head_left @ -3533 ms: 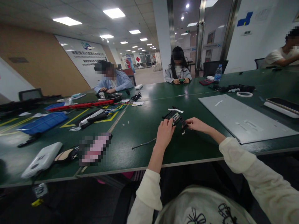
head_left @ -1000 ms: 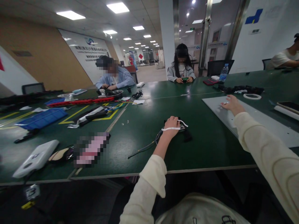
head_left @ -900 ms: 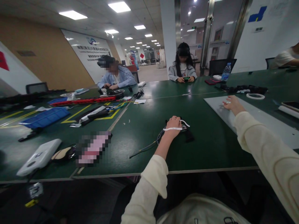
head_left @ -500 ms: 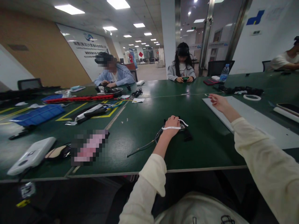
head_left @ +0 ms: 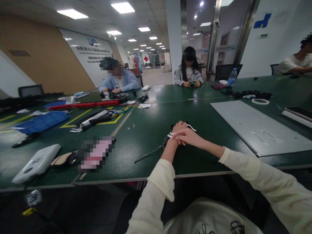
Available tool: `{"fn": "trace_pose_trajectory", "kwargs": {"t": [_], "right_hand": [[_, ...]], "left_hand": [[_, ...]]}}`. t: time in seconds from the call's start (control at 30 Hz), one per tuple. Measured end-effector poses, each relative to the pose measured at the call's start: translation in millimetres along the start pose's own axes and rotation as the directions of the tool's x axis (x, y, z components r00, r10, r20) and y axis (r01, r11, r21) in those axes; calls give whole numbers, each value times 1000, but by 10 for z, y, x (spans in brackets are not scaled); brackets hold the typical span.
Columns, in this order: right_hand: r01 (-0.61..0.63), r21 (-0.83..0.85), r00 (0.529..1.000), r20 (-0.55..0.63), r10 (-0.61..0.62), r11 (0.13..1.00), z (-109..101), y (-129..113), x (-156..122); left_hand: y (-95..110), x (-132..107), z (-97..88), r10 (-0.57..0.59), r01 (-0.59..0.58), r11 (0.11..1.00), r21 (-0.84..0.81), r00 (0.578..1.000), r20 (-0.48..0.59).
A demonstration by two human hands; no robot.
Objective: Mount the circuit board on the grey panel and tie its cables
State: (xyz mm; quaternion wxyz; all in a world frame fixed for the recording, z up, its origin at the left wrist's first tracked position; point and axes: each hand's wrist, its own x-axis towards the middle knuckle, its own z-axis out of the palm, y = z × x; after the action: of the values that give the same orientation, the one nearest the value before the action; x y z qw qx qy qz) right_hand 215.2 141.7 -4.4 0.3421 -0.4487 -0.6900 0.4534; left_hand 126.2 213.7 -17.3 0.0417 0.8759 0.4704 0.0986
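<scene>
My left hand (head_left: 179, 125) is curled over a dark object with a cable on the table, largely covered by both hands. A thin grey cable (head_left: 149, 152) trails from it to the left. One narrow white strip (head_left: 191, 127) shows beyond the knuckles, its end curving right. My right hand (head_left: 188, 136) crosses over the back of my left hand. Its fingers pinch together at another piece of white strip near the left wrist. The undersides of both hands' fingers are hidden.
A light grey board (head_left: 253, 126) lies at right. A phone in a pink case (head_left: 97, 154), a white device (head_left: 36, 164) and a blue bin (head_left: 41, 122) lie at left. A water bottle (head_left: 232, 77) stands at the back. Several people sit around the table (head_left: 146, 123).
My right hand has swung left from above the grey board onto the back of my left hand, where its fingers have closed at the white strip. My left hand stays in place.
</scene>
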Motion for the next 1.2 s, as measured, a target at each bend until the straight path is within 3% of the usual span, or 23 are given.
{"fn": "trace_pose_trajectory", "kwargs": {"t": [0.27,0.4,0.47,0.57,0.67,0.7,0.73,0.83,0.9,0.97,1.2], "right_hand": [[-159,2,966,207,155,987,-43,43,-99],[-208,8,907,375,190,978,-263,-15,-267],[-225,19,901,384,200,974,-452,-35,-368],[-226,12,945,245,216,974,-840,9,-476],[-205,-97,977,-82,197,974,-1302,238,-504],[-226,-171,956,-230,184,959,-1449,367,-503],[-282,-286,905,-395,156,916,-1581,520,-501],[-597,-563,727,-680,90,572,-1856,1053,-503],[-717,-556,665,-727,172,420,-1936,1372,-502],[-760,-533,634,-735,241,372,-1963,1588,-494],[-731,-586,672,-708,217,350,-1980,1695,-489]], "left_hand": [[32,8,-8,-34,33,999,24,999,35],[11,-3,16,-19,19,999,31,1000,25],[-8,-10,33,0,0,999,36,1000,5],[-36,-23,51,36,-32,997,65,998,-61],[-57,-36,38,62,-52,995,88,991,-116],[-62,-43,26,73,-63,994,90,990,-120],[-66,-52,11,86,-75,993,92,989,-117],[-71,-88,-31,140,-135,987,89,989,-56],[-73,-114,-50,156,-155,984,84,988,4],[-78,-132,-60,155,-159,983,92,987,50],[-64,-153,-83,151,-158,977,140,987,64]]}}
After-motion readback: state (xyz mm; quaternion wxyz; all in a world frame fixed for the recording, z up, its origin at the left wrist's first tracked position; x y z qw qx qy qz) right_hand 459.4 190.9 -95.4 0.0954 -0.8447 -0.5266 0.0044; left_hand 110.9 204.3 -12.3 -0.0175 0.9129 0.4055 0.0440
